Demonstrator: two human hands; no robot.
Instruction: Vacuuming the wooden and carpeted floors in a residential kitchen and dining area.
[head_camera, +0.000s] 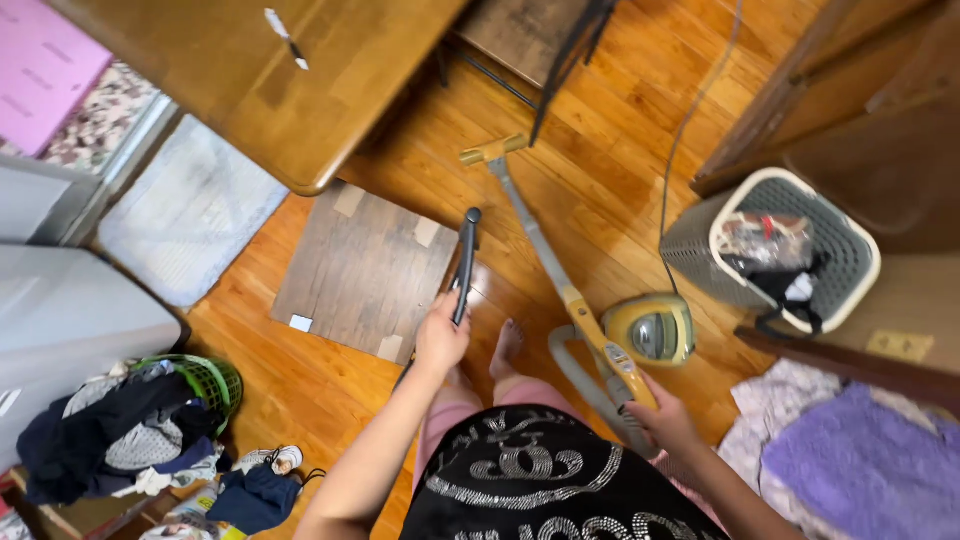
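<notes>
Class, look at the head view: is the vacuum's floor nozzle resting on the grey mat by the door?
No. The floor nozzle sits on the bare wooden floor near the table, well apart from the grey mat.

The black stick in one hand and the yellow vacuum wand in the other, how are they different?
The black stick, in the left hand, is dark all over; the vacuum wand, in the right hand, has a yellow handle and grey tube. The stick is shorter than the wand. The stick stands nearly straight up in the picture; the wand slants to its floor head. The stick shows no hose; the wand joins a grey hose. Both are long, thin and held.
</notes>
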